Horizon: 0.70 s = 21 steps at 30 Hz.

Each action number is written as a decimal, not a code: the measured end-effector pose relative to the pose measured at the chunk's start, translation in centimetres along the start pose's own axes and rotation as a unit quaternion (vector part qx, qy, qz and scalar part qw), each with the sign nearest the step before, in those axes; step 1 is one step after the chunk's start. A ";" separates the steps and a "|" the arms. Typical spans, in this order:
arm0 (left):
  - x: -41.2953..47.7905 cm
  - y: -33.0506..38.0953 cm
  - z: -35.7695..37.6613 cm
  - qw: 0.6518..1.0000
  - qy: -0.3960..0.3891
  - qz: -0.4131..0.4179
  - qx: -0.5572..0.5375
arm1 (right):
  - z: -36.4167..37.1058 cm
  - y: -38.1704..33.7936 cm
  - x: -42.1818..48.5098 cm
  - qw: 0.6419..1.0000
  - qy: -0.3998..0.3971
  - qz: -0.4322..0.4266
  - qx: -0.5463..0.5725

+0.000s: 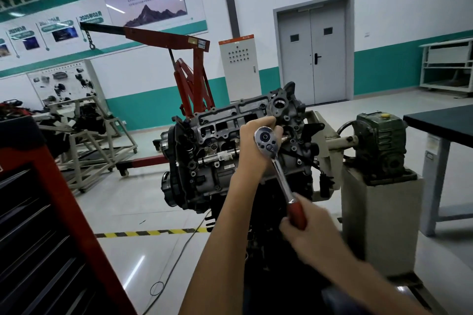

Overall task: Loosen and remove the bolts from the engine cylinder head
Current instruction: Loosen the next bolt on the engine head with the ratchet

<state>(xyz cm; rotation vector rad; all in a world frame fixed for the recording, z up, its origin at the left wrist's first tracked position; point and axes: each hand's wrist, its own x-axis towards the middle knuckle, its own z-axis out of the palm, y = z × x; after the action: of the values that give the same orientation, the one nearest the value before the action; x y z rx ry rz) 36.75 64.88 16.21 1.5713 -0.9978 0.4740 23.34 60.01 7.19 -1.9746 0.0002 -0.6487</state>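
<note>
The grey engine cylinder head (pixel 225 120) sits tilted on a stand in the middle of the view, with several bolt holes and a shiny shaft showing. A chrome ratchet wrench (pixel 277 163) with a red handle points its head at the right part of the cylinder head. My left hand (pixel 254 146) wraps around the ratchet head from behind and steadies it against the engine. My right hand (pixel 311 233) grips the red handle low and to the right. The socket and the bolt under the ratchet head are hidden.
A red tool cabinet (pixel 43 225) stands close at the left. A red engine crane (pixel 189 77) is behind the engine. The stand's green gearbox (pixel 381 146) sits on a grey pedestal (pixel 378 222) at the right, beside a dark table (pixel 445 125). A cable (pixel 179 258) crosses the floor.
</note>
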 end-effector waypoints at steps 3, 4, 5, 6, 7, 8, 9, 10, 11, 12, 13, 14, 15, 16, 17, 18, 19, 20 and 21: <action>0.3 0.1 -1.4 0.998 -0.051 0.019 0.022 | -6.6 -0.6 2.5 0.978 -0.077 -0.079 -0.178; 0.4 0.2 -1.7 0.997 -0.062 0.026 0.032 | -8.6 -1.2 3.6 0.961 -0.099 -0.103 -0.236; 0.5 0.4 -1.8 0.996 -0.070 0.031 0.037 | -10.3 -1.7 4.7 0.941 -0.109 -0.125 -0.294; 0.6 0.6 -1.9 0.995 -0.079 0.039 0.038 | -11.6 -2.2 5.8 0.920 -0.102 -0.147 -0.350; 0.5 0.6 -1.9 0.995 -0.088 0.045 0.035 | -12.3 -2.3 6.4 0.903 -0.088 -0.165 -0.387; 0.3 0.6 -1.7 0.994 -0.091 0.047 0.029 | -12.6 -2.0 6.6 0.896 -0.076 -0.169 -0.403; 0.1 0.5 -1.5 0.995 -0.083 0.046 0.025 | -12.2 -1.5 6.3 0.901 -0.070 -0.157 -0.398; -0.1 0.4 -1.3 0.997 -0.065 0.042 0.023 | -11.2 -0.8 5.6 0.919 -0.067 -0.134 -0.365; -0.2 0.1 -1.0 0.998 -0.044 0.036 0.022 | -9.6 -0.1 4.5 0.942 -0.056 -0.109 -0.313; -0.1 -0.1 -0.7 0.999 -0.025 0.028 0.020 | -7.7 0.5 3.3 0.963 -0.028 -0.088 -0.252; 0.0 -0.3 -0.4 1.000 -0.009 0.018 0.016 | -5.6 0.9 2.2 0.978 0.013 -0.068 -0.195; 0.1 -0.2 0.0 1.000 0.001 0.011 0.011 | -3.4 1.0 1.1 0.988 0.053 -0.045 -0.136; 0.1 -0.2 0.2 1.000 0.006 0.009 0.003 | -1.2 0.9 0.3 0.994 0.072 -0.021 -0.073; 0.1 -0.2 0.4 1.000 0.009 0.011 -0.004 | 0.8 0.6 -0.3 0.998 0.070 0.004 -0.006; 0.1 -0.3 0.5 1.000 0.011 0.016 -0.007 | 2.5 0.2 -0.7 0.997 0.055 0.022 0.051; 0.0 -0.3 0.4 1.000 0.015 0.021 -0.006 | 3.7 0.0 -0.9 0.995 0.046 0.029 0.089; 0.1 -0.4 0.3 0.999 0.019 0.026 0.001 | 4.2 -0.1 -1.0 0.994 0.041 0.029 0.097; 0.0 -0.4 0.1 0.999 0.020 0.028 0.010 | 3.7 -0.2 -0.8 0.996 0.032 0.027 0.077; -0.1 -0.4 -0.3 0.999 0.019 0.027 0.015 | 2.5 -0.2 -0.5 0.999 0.017 0.013 0.035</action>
<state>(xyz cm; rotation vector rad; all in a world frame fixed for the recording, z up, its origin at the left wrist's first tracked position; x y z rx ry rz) 37.08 65.19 15.98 1.5589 -1.0101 0.5567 24.00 62.31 6.29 -1.8931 0.0247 -0.6564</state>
